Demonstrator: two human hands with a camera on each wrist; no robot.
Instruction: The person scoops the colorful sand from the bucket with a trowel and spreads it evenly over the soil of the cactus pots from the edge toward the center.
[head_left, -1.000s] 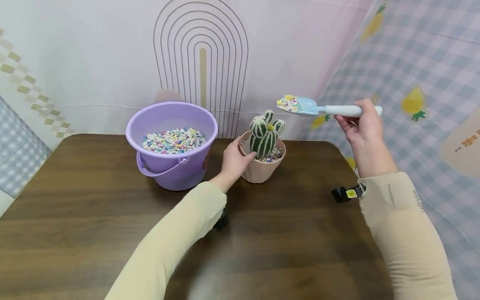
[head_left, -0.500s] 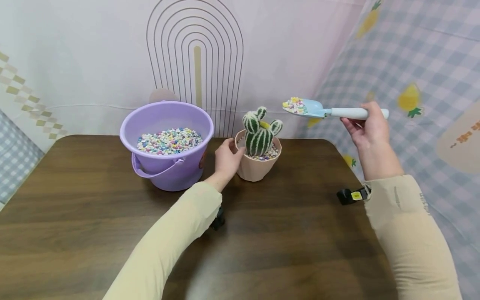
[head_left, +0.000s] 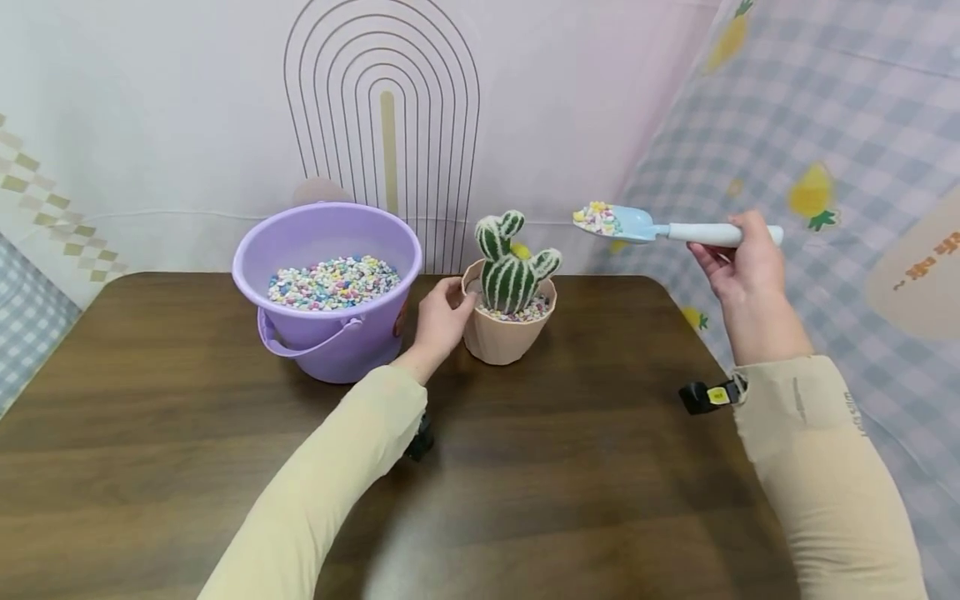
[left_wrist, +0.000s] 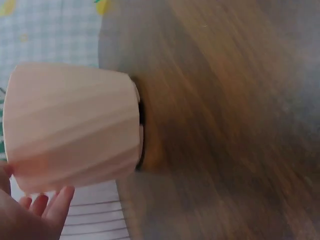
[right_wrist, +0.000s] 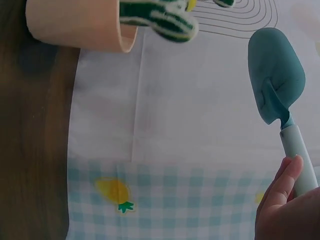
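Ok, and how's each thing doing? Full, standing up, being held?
Purple bucket: upright, partly filled with colored pebbles
Bucket handle: swung down
Light blue trowel: held in the air, loaded with colored pebbles
Peach flowerpot: upright on the table, colored pebbles inside
Striped cactus: standing in the flowerpot
Left hand: holding the flowerpot's rim
Right hand: gripping the trowel

Head looks down; 3 views share pot (head_left: 504,340).

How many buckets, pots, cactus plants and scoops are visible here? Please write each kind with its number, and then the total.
Purple bucket: 1
Pink pot: 1
Cactus plant: 1
Blue scoop: 1
Total: 4
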